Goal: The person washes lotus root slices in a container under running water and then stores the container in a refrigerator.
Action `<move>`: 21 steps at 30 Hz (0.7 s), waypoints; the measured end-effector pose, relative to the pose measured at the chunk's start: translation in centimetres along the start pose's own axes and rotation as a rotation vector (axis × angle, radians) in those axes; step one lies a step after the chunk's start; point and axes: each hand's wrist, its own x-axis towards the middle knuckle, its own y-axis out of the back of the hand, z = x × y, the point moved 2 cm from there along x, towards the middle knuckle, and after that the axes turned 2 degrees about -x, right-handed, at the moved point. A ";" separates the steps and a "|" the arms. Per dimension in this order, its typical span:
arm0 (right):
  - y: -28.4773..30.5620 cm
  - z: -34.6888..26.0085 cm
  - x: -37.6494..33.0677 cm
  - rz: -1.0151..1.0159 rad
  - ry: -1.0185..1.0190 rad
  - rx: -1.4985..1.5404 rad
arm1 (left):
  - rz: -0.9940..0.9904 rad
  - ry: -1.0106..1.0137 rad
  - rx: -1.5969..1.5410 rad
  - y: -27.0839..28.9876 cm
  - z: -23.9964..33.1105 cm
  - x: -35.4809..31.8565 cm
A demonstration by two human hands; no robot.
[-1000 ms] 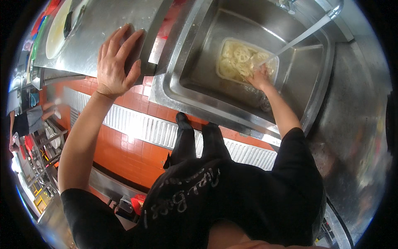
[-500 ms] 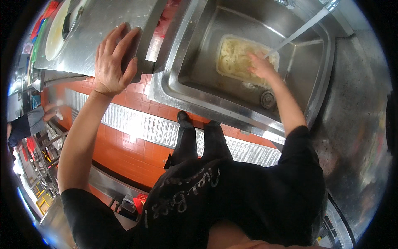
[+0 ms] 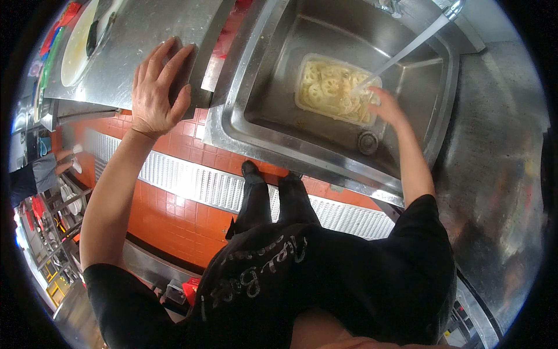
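At far left a plate (image 3: 78, 43) sat on the steel counter (image 3: 125, 64). The left hand (image 3: 156, 93) lay flat on the counter's edge, fingers spread wide, its grip holding nothing. Below it ran orange floor tiles (image 3: 174, 218) and a metal drain grate (image 3: 192, 183). To the right, the sink (image 3: 273, 110) held a clear tub (image 3: 337, 87) of sliced lotus root, with water streaming into it from the tap (image 3: 450, 9). The right hand (image 3: 385, 107) touched the tub's right end; I cannot tell whether its grip was closed.
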 end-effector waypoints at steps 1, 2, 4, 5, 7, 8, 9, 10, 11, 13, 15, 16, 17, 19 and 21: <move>0.7 2.4 0.4 0.128 0.023 0.117 | 0.007 -0.013 0.002 0.0 0.2 0.3; 2.4 2.1 1.2 0.230 -0.134 0.114 | 0.002 -0.014 0.013 -0.1 0.2 0.3; 7.9 -1.0 3.6 0.464 -0.179 0.044 | -0.002 0.016 0.009 0.0 -0.2 -0.5; 10.1 -2.3 4.8 0.603 -0.077 -0.011 | -0.002 0.019 0.005 0.0 -0.2 -0.5; 13.5 -4.3 7.5 0.796 0.267 -0.075 | -0.036 0.014 0.010 -0.3 -0.4 -0.3; 15.0 -4.4 9.6 0.740 0.266 -0.186 | -0.052 0.007 0.012 -0.4 -0.3 0.0; 16.1 -4.5 11.0 0.679 0.268 -0.297 | -0.041 -0.008 0.001 -0.5 -0.2 0.3; 15.4 -5.9 12.2 0.612 0.233 -0.361 | -0.046 0.002 0.009 -0.3 -0.4 -0.1; 15.0 -6.9 13.0 0.550 0.185 -0.437 | -0.041 0.001 0.006 -0.2 -0.5 -0.2; 15.0 -8.1 13.2 0.471 0.137 -0.462 | -0.023 -0.003 0.006 -0.2 -0.3 0.0; 15.0 -9.0 13.2 0.433 0.152 -0.363 | -0.013 0.001 0.003 0.0 -0.2 -0.1; 15.0 -9.3 12.9 0.491 0.162 -0.307 | -0.012 -0.001 -0.002 0.0 -0.3 -0.1; 15.0 -9.1 12.6 0.547 0.169 -0.254 | -0.009 -0.003 -0.012 0.0 -0.3 -0.1; 14.7 -8.0 11.6 0.698 0.225 -0.166 | -0.011 0.000 -0.011 -0.1 -0.2 -0.2; 13.0 -5.5 10.1 0.893 0.325 -0.095 | -0.014 0.001 0.004 0.0 -0.2 -0.4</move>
